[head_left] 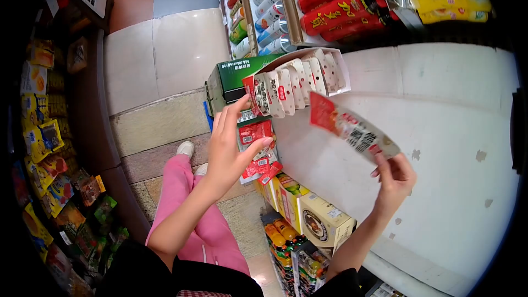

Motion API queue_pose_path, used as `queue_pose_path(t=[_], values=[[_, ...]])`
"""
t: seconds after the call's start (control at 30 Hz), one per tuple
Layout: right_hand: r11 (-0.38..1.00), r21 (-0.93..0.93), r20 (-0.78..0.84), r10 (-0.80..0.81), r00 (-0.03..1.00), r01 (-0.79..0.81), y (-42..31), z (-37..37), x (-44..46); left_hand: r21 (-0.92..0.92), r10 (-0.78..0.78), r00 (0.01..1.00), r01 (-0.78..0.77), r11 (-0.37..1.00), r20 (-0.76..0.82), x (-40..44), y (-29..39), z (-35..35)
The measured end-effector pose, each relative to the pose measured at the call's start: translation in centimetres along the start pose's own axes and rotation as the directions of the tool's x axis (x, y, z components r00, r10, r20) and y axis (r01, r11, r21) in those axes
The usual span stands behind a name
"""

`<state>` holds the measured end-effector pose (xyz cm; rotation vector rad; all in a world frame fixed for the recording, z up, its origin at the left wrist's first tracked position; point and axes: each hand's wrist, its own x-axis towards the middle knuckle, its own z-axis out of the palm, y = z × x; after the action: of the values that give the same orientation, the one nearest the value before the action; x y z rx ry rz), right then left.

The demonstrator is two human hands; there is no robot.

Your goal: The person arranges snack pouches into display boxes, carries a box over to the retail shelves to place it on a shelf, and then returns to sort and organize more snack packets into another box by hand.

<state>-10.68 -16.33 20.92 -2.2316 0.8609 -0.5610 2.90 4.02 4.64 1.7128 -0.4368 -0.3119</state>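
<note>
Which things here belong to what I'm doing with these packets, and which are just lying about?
Likely the job:
right hand, holding one packet
left hand, fingers spread
white box of packets

Just around:
red drink containers
beige carton
green carton

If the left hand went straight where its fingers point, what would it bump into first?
Probably the red-edged end packet in the open box, just beyond the left hand; depth is hard to judge.
</note>
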Motion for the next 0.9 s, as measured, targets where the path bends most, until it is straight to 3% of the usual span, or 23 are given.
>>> queue_pose_path(t=[0.1, 0.2, 0.27, 0.37, 0.47, 0.6, 0.7, 0.9], values=[[0.939, -0.131, -0.039, -0.325, 0.945, 0.318, -0.8, -0.1, 4.3, -0.011, 0.086, 0.996, -0.086, 0.996, -0.038, 2.6, -0.7, 0.4], [0.891, -0.237, -0.037, -0.407, 0.913, 0.388, -3.1, 1.1, 7.6, 0.008, 0.190, 0.981, -0.190, 0.982, -0.028, 6.4, 0.4, 0.3], [0.897, -0.248, -0.097, -0.400, 0.911, 0.367, -3.2, 1.5, 8.6, -0.013, 0.278, 0.961, -0.278, 0.960, -0.008, 9.4, 1.0, 1.1], [0.911, -0.262, -0.166, -0.368, 0.915, 0.319, -3.4, 2.0, 9.2, 0.016, 0.251, 0.946, -0.259, 0.966, 0.207, 13.4, 2.2, 3.4], [0.927, -0.247, -0.207, -0.336, 0.919, 0.284, -2.5, 2.3, 9.3, 0.235, 0.189, 0.911, -0.287, 0.929, 0.367, 15.9, 3.2, 6.3], [0.935, -0.243, -0.201, -0.311, 0.929, 0.260, -2.0, 2.2, 9.3, 0.250, -0.020, 0.899, -0.101, 0.963, 0.438, 17.0, 3.6, 8.9], [0.932, -0.275, -0.208, -0.297, 0.932, 0.236, -1.8, 2.0, 9.3, 0.229, -0.077, 0.932, -0.007, 0.973, 0.355, 16.9, 4.4, 9.4], [0.943, -0.261, -0.236, -0.269, 0.934, 0.206, -1.3, 1.8, 9.5, 0.242, -0.173, 0.887, 0.072, 0.968, 0.429, 17.3, 3.8, 9.5]])
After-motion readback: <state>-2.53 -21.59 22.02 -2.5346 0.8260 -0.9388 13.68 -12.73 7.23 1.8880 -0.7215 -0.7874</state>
